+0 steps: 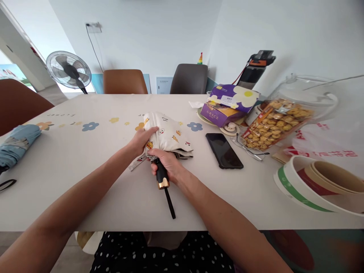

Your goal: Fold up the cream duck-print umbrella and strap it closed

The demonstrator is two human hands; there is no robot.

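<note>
A folded cream umbrella (167, 132) with small cartoon prints lies on the white table (93, 167), canopy pointing away from me. My right hand (167, 162) is closed round its black handle (162, 177), which ends in a gold band and a black wrist strap (170, 203). My left hand (142, 140) rests on the left side of the canopy, fingers curled over the fabric and gripping it. Both forearms reach in from the near edge.
A folded blue umbrella (15, 146) lies at the far left. A black phone (223, 150), glasses (250, 149), a purple box (224, 104), a bag of snacks (274, 123) and stacked paper bowls (318, 182) crowd the right. Two chairs and a fan (68, 71) stand behind.
</note>
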